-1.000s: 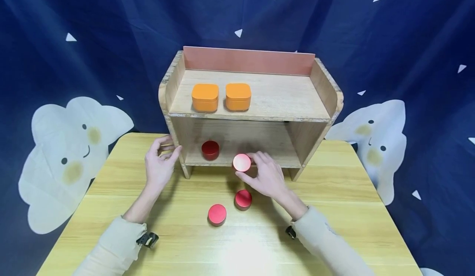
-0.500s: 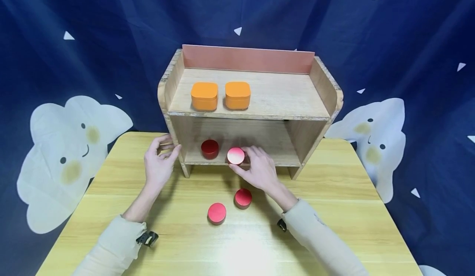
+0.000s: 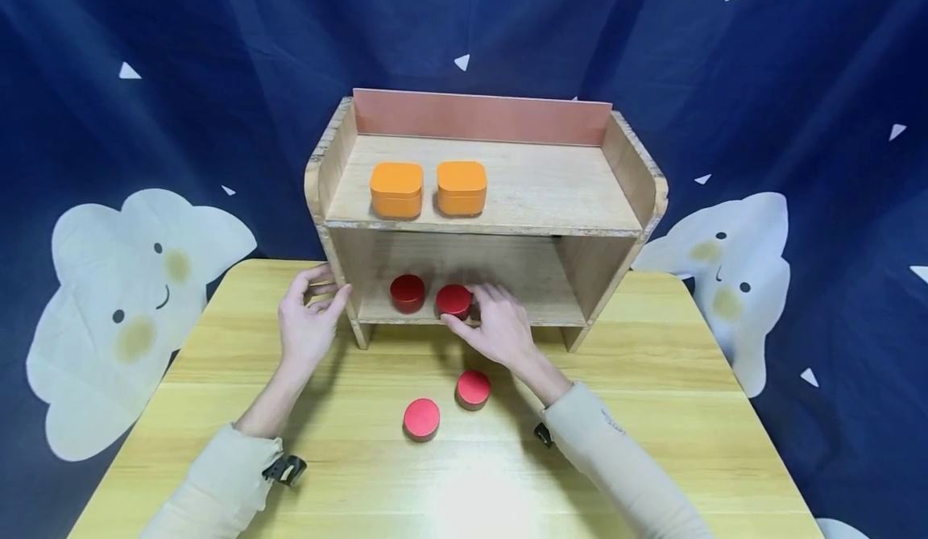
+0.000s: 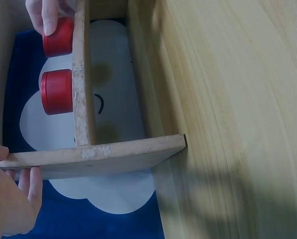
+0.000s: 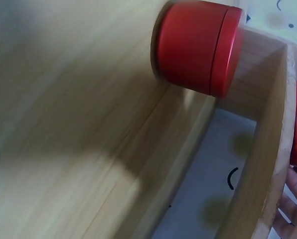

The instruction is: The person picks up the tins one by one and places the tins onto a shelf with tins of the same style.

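Tin: we've got the red tin [image 3: 453,300] on the lower board of the shelf [image 3: 623,225], at its front edge, just beside a second tin [image 3: 408,292] on its left.
Right hand: our right hand [image 3: 496,331] curls around that tin, thumb at its front, fingers at its right side and behind; in the left wrist view a fingertip [image 4: 48,19] lies over the tin's side.
Left hand: our left hand [image 3: 308,323] pinches the shelf's left side panel, thumb in front, fingers loosely bent behind the edge.
Change: half a second ago we held the tin at the lip with its pale top tipped toward us; now it sits flat and further in, closer to its neighbour. Left hand hasn't budged.
Edges: the tin stands close to the front lip, with the upper board low overhead.
Room: the lower board lies open to the right of our hand; two boxes [image 3: 428,188] fill the top board's left half.
Table: two more tins [image 3: 447,404] sit on the table [image 3: 689,410] near our right wrist.
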A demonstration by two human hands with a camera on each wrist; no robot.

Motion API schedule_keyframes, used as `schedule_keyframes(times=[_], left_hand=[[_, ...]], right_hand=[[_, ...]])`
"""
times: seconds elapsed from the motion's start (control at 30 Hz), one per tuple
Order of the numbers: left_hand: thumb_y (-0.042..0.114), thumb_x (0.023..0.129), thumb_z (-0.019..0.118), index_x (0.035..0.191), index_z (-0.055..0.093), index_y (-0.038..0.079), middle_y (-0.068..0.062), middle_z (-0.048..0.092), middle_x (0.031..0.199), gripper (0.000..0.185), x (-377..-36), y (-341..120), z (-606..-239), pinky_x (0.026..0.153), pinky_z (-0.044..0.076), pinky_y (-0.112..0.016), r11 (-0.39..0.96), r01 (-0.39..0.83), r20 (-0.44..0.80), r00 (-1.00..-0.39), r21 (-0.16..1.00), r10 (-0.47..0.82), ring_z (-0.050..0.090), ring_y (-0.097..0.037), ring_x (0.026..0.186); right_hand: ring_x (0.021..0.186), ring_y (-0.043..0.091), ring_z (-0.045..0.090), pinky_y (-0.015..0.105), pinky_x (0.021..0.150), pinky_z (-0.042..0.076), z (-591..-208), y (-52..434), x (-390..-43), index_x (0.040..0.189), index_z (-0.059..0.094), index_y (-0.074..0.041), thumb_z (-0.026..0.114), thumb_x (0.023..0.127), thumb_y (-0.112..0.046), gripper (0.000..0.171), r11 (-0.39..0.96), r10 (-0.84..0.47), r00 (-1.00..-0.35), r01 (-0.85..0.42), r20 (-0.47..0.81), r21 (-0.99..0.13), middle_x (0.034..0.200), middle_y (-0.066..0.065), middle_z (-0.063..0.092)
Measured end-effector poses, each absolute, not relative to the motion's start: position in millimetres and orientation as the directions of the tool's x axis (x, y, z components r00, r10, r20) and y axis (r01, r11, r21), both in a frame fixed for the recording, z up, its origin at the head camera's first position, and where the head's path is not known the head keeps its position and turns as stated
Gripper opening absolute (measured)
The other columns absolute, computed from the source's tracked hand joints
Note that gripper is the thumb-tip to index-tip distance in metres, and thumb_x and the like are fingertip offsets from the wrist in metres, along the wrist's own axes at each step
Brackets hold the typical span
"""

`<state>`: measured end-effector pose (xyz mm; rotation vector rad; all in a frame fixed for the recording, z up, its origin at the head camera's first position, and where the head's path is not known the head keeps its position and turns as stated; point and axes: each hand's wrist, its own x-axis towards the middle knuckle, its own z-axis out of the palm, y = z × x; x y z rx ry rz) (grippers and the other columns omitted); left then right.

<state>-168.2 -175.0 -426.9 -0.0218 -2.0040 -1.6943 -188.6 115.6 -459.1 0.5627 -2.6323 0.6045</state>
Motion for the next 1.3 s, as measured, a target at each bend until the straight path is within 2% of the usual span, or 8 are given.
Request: schedule_keyframes(times=[0.17, 0.33, 0.53, 0.73, 1.13, 1.2, 1.3], left_hand=[[-0.005, 0.091, 0.076, 0.125, 0.066, -0.008, 0.02, 0.066, 0.108, 0.035, -168.6, -174.9, -426.8, 0.078, 0.06, -0.008, 0.22, 0.33, 0.386, -0.87, 0.918, -0.307, 0.068, 0.002, 0.094], [-0.005, 0.092, 0.075, 0.125, 0.066, -0.008, 0.021, 0.066, 0.108, 0.035, -168.3, -174.8, -426.1, 0.078, 0.06, -0.008, 0.223, 0.329, 0.387, -0.87, 0.918, -0.307, 0.068, 0.002, 0.094], [-0.006, 0.091, 0.075, 0.126, 0.065, -0.01, 0.023, 0.064, 0.106, 0.036, -168.3, -174.8, -426.1, 0.078, 0.059, -0.006, 0.236, 0.32, 0.383, -0.869, 0.918, -0.312, 0.067, 0.005, 0.093], [-0.008, 0.091, 0.074, 0.126, 0.064, -0.01, 0.024, 0.064, 0.106, 0.037, -167.9, -174.6, -426.2, 0.078, 0.059, -0.005, 0.23, 0.322, 0.383, -0.87, 0.918, -0.312, 0.067, 0.005, 0.092], [-0.006, 0.092, 0.075, 0.126, 0.065, -0.009, 0.023, 0.064, 0.107, 0.036, -167.1, -175.2, -424.9, 0.078, 0.059, -0.006, 0.229, 0.307, 0.368, -0.877, 0.924, -0.309, 0.066, 0.006, 0.093], [-0.006, 0.092, 0.075, 0.126, 0.065, -0.009, 0.022, 0.064, 0.107, 0.036, -167.0, -174.9, -424.5, 0.078, 0.059, -0.005, 0.228, 0.312, 0.372, -0.876, 0.923, -0.308, 0.067, 0.005, 0.093], [-0.006, 0.092, 0.075, 0.125, 0.065, -0.008, 0.02, 0.064, 0.107, 0.035, -167.1, -174.4, -424.0, 0.077, 0.059, -0.005, 0.229, 0.318, 0.378, -0.874, 0.92, -0.305, 0.067, 0.004, 0.093]], right_hand=[[0.099, 0.027, 0.07, 0.042, 0.079, 0.064, -459.2, 115.9, -192.0, 0.12, 0.071, -0.008, 0.071, 0.091, -0.06, 0.06, 0.832, -0.313, -0.832, -0.473, 0.457, -0.291, 0.104, 0.007, 0.075], [0.104, 0.032, 0.071, 0.047, 0.096, 0.063, -459.0, 114.6, -196.0, 0.113, 0.07, -0.007, 0.068, 0.093, -0.061, 0.057, 0.842, -0.338, -0.824, -0.481, 0.455, -0.246, 0.105, 0.009, 0.074], [0.113, 0.036, 0.071, 0.048, 0.116, 0.054, -456.5, 111.2, -200.3, 0.118, 0.07, -0.007, 0.066, 0.093, -0.063, 0.061, 0.855, -0.336, -0.838, -0.462, 0.429, -0.233, 0.113, 0.011, 0.075], [0.121, 0.037, 0.069, 0.047, 0.122, 0.049, -455.0, 108.5, -204.7, 0.123, 0.069, -0.008, 0.064, 0.094, -0.064, 0.064, 0.865, -0.33, -0.853, -0.445, 0.405, -0.233, 0.119, 0.013, 0.075], [0.125, 0.036, 0.067, 0.046, 0.124, 0.047, -456.5, 107.1, -208.6, 0.126, 0.069, -0.008, 0.063, 0.094, -0.065, 0.066, 0.87, -0.33, -0.862, -0.436, 0.385, -0.231, 0.12, 0.013, 0.075], [0.125, 0.037, 0.067, 0.048, 0.121, 0.05, -455.5, 108.0, -207.9, 0.129, 0.068, -0.008, 0.063, 0.094, -0.066, 0.069, 0.869, -0.332, -0.861, -0.439, 0.385, -0.231, 0.122, 0.013, 0.074], [0.123, 0.037, 0.068, 0.051, 0.106, 0.06, -453.3, 110.5, -205.4, 0.136, 0.065, -0.01, 0.065, 0.092, -0.068, 0.073, 0.866, -0.332, -0.863, -0.439, 0.382, -0.239, 0.127, 0.013, 0.072]])
